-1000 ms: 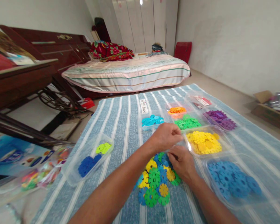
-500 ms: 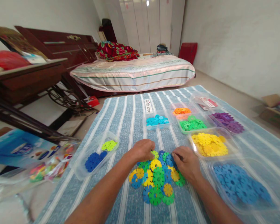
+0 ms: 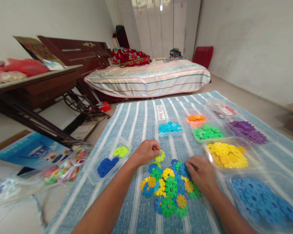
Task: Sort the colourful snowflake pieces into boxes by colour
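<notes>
My left hand (image 3: 146, 152) is closed in a pinch on a yellow-green snowflake disc (image 3: 161, 156), a flat notched ring piece, just beyond the far edge of a loose pile. Another yellow-green piece shows right below it. In that pile, green discs (image 3: 171, 185), yellow discs (image 3: 168, 174) and blue ones overlap on the cloth. At the pile's right side my right hand (image 3: 201, 172) is closed, its fingertips at the edge of a blue snowflake disc (image 3: 182, 170); the fingers hide part of that disc.
Clear tubs hold sorted discs: dark blue (image 3: 106, 167) with yellow-green on the left; light blue (image 3: 170, 127), orange (image 3: 196, 118), green (image 3: 208, 131), purple (image 3: 247, 131), yellow (image 3: 227, 155) and large blue (image 3: 265, 198) across the back and right. A striped cloth (image 3: 134, 136) lies beneath.
My left hand has drawn slightly away from the pile, and the yellow-green disc at its fingertips now shows more clearly. My right hand stays beside the blue disc. The view has shifted a little.
</notes>
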The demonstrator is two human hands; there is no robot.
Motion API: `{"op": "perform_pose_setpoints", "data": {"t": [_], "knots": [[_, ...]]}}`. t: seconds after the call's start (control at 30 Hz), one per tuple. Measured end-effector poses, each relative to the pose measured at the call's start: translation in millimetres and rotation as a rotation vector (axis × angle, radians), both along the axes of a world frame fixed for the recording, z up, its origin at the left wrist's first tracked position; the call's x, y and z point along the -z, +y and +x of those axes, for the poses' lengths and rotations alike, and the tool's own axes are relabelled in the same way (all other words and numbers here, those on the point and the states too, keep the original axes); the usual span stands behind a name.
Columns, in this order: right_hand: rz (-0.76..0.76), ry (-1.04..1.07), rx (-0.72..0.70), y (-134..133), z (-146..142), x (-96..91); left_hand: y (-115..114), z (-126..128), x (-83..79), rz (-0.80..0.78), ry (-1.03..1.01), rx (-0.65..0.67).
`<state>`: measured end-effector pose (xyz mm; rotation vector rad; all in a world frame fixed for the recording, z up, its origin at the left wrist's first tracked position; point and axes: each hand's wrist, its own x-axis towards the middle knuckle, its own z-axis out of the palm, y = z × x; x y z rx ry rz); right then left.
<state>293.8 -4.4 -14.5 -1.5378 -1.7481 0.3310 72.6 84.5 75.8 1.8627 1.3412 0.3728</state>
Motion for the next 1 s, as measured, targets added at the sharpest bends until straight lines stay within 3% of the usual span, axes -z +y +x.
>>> {"op": "perform_pose_setpoints", "data": {"t": [0.2,0.3,0.4,0.53,0.63,0.77,0.87,1.0], "knots": [[0.006,0.004,-0.007,-1,0,2.6,-2,-69,-53.0,0.156,0.025,-0.298],[0.006,0.001,-0.002,-1,0,3.0,-2,-103,-56.0,0.151,0.103,-0.402],[0.006,-0.003,0.002,-1,0,2.9,0,-121,-43.7,0.102,0.169,-0.436],[-0.004,-0.011,0.005,-2,0,2.9,8,-125,-25.5,0.077,0.287,-0.437],[-0.013,-0.009,0.003,-3,0,3.3,17,-126,-20.6,0.112,0.403,-0.443],[-0.003,0.011,-0.004,-3,0,3.9,20,-127,-27.2,0.213,0.493,-0.496],[-0.010,0.015,-0.004,-3,0,3.4,10,-118,-37.8,0.297,0.529,-0.522],[-0.030,0.016,-0.011,-3,1,2.0,-17,-89,-47.1,0.212,0.310,-0.352]]}}
